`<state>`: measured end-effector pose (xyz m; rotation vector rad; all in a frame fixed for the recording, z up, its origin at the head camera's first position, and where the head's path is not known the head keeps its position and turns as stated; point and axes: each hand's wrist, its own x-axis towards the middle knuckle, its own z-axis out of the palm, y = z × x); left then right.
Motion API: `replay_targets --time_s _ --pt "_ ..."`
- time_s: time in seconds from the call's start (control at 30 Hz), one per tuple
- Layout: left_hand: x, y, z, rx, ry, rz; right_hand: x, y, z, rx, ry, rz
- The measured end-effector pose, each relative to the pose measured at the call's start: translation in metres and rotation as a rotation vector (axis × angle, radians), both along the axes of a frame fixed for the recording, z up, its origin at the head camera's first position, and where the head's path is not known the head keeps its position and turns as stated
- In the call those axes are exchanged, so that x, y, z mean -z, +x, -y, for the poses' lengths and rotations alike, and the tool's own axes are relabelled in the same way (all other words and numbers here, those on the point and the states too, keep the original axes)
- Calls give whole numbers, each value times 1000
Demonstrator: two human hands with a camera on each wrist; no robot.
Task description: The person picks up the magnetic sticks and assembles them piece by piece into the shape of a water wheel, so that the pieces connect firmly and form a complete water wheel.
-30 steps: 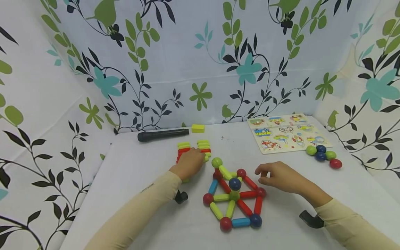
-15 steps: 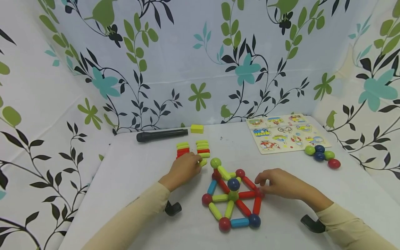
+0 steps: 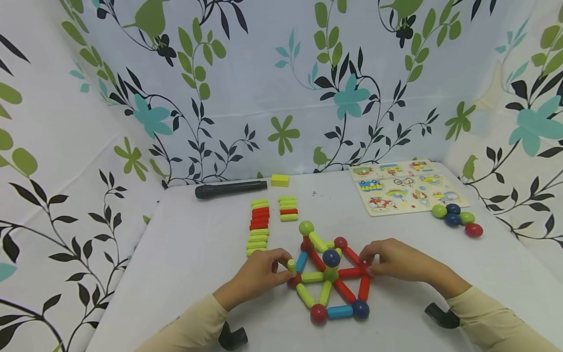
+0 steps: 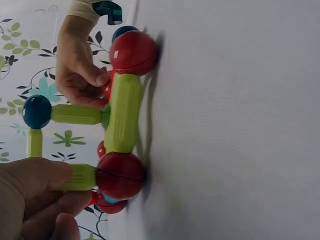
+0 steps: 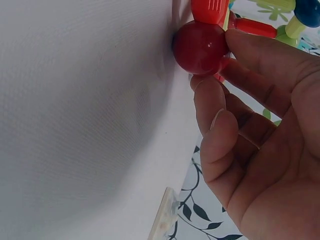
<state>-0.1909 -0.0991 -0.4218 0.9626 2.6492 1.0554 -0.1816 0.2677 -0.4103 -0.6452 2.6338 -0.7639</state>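
Note:
A flat frame of coloured rods and balls (image 3: 345, 293) lies on the white table, with a blue ball (image 3: 331, 258) raised over its green centre ball and a green ball (image 3: 306, 228) raised at the back. My left hand (image 3: 259, 273) pinches a yellow-green rod (image 4: 82, 177) between thumb and fingers. The rod's lower end meets the red ball (image 4: 120, 175) at the frame's left corner, and the rod stands roughly upright. At the right corner, my right hand (image 3: 393, 261) holds another red ball (image 5: 200, 47) between thumb and fingertips.
Two columns of yellow-green and red rods (image 3: 259, 226) lie behind my left hand. Farther back are a black microphone (image 3: 230, 189) and a yellow block (image 3: 279, 180). A picture puzzle board (image 3: 409, 190) and several loose balls (image 3: 453, 220) lie at the back right.
My left hand has taken a yellow-green rod from the shorter column and brought it forward to the frame's left red ball. My right hand has closed in on the right corner ball.

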Motion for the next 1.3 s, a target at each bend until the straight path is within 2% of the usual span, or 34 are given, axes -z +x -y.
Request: replay_targets --time_s 0.27,0.4,0.43,0.5,0.67,0.77,0.87,0.97,1.2,1.3 --pt "4 2 -1 38 3 -58 0 0 1 3 -4 11" --pt "-2 2 3 56 -66 -61 0 1 1 -1 -16 10" --pt "-4 1 6 46 -92 -60 1 1 1 -4 -20 9" --pt "-9 -4 15 5 -161 -105 2 1 1 -5 -20 6" --pt "-13 -25 38 -176 -344 -282 2 1 0 6 -12 6" --pt "-10 -34 44 -216 -440 -289 2 2 0 0 -22 10" --pt "-3 -39 48 -202 -492 -286 3 2 -1 0 -26 15" --pt "3 -40 48 -189 -492 -313 5 1 -1 6 -18 14" --pt "12 -37 49 -168 -485 -359 5 1 -2 8 -8 6" --pt "10 -34 49 -149 -484 -389 5 2 -1 2 -16 6"
